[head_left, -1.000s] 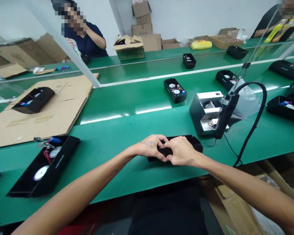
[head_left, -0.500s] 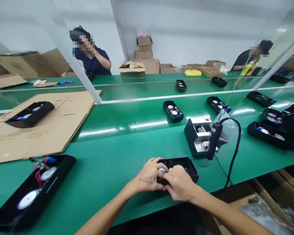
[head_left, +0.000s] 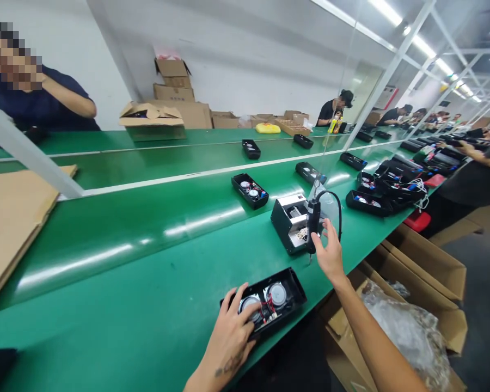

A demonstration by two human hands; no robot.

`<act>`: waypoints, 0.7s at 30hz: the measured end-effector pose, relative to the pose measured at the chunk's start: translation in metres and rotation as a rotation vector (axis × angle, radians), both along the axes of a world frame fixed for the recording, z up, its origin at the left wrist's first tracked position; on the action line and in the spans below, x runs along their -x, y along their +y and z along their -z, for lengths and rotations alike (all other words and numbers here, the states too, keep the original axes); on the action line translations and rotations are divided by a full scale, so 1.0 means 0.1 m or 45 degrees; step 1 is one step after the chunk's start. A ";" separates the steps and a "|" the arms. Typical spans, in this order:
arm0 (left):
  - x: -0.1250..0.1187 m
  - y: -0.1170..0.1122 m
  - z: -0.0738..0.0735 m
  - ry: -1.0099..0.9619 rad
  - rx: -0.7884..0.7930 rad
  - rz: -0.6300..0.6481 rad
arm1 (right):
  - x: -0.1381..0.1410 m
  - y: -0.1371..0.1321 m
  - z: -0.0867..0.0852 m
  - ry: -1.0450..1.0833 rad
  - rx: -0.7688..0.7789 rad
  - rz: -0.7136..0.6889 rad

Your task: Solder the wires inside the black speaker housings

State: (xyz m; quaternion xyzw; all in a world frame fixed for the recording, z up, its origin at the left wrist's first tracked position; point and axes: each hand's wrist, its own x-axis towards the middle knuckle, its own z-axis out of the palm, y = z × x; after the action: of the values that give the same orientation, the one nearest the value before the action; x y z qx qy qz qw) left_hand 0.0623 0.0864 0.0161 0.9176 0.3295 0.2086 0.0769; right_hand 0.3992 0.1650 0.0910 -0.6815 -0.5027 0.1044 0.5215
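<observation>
A black open speaker housing (head_left: 288,296) with two round silver speakers and red wires lies at the near edge of the green belt (head_left: 147,272). My left hand (head_left: 231,335) rests on its left end, fingers spread over one speaker. My right hand (head_left: 330,253) is raised with fingers apart beside a hanging black electric screwdriver (head_left: 312,223) with a looped black cable. It is close to the tool but not closed on it.
A black and silver box (head_left: 288,220) stands just behind the screwdriver. More black housings (head_left: 250,190) lie along the belt, with a pile at the right (head_left: 386,188). Open cardboard boxes (head_left: 424,261) sit below the table's right edge. Other people work across and down the line.
My view swung right. My right hand left the housing and rose toward the hanging screwdriver. My left hand stayed on the housing, now uncovered and showing both speakers.
</observation>
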 end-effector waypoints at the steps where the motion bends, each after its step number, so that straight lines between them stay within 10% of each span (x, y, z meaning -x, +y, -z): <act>1: 0.00 0.00 0.00 -0.001 -0.014 -0.006 | -0.01 0.12 0.02 0.013 0.005 -0.008; 12: 0.00 -0.08 -0.01 0.009 -0.050 -0.155 | -0.10 0.18 0.17 0.450 -0.061 -0.130; 21: -0.13 0.15 0.02 -0.061 -0.078 -0.277 | -0.16 0.44 -0.46 0.626 -0.429 -0.100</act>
State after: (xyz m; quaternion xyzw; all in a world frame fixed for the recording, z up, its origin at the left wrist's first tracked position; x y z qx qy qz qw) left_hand 0.0758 0.1011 0.0143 0.8731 0.4188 0.2475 0.0336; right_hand 0.4151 0.2089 0.1368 -0.5198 -0.3976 0.2014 0.7288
